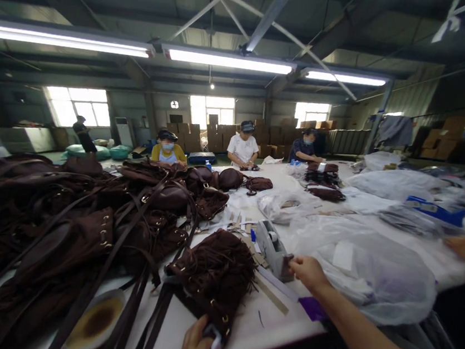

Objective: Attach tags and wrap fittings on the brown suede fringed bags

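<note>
A dark brown fringed bag (221, 271) with metal eyelets lies on the white table in front of me. My left hand (197, 347) is at its near edge, fingers closed round a small dark and whitish piece (216, 338) whose kind I cannot make out. My right hand (307, 271) reaches to the front end of a grey tape dispenser (270, 246). Its thumb and fingers are pinched together there; any tape between them is too small to see. The dispenser stands just right of the bag.
More brown bags with long straps (62, 233) are heaped on the left. Near them sits a round dish with a brown stain (96, 318). Clear plastic bags (365, 262) and a blue tape dispenser (436, 210) are on the right. Several people work across the table (273, 336).
</note>
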`<action>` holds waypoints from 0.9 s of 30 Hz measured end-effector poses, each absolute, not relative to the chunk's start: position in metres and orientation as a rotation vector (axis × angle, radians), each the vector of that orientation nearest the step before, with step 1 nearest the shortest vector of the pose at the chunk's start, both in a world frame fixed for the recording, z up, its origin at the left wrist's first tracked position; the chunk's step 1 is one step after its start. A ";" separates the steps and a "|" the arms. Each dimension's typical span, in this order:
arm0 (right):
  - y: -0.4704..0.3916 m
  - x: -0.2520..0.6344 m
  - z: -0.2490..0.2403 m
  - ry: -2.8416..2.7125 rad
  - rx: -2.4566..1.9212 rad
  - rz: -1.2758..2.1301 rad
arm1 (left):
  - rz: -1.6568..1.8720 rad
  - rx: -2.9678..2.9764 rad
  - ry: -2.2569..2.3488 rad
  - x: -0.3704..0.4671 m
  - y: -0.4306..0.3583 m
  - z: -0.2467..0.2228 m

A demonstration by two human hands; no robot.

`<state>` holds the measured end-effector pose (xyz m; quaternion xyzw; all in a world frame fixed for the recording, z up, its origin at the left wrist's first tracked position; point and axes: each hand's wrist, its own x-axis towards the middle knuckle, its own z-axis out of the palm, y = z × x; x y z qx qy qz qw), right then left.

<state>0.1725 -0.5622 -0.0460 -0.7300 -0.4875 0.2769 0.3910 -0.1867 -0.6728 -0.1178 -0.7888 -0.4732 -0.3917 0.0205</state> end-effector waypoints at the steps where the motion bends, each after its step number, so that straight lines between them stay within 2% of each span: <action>1: -0.562 0.175 -0.043 -1.293 -1.871 0.657 | -1.226 -2.509 -1.468 -0.187 -0.677 -0.114; 7: -0.594 0.157 -0.039 -1.526 -1.876 0.623 | -1.213 -2.681 -1.625 -0.185 -0.695 -0.083; 9: -0.621 0.125 -0.040 -1.614 -1.748 0.810 | -1.208 -2.696 -1.659 -0.183 -0.697 -0.080; 13: -0.673 0.041 -0.043 -1.541 -1.438 1.408 | -1.179 -2.701 -1.699 -0.182 -0.700 -0.082; 15: -0.685 0.008 -0.047 -1.479 -1.393 1.536 | -1.165 -2.718 -1.692 -0.183 -0.701 -0.085; 19: -0.685 -0.023 -0.057 -1.406 -1.429 1.583 | -1.169 -2.722 -1.679 -0.185 -0.704 -0.089; 27: -0.675 -0.029 -0.063 -1.374 -1.619 1.552 | -1.228 -2.697 -1.650 -0.185 -0.706 -0.093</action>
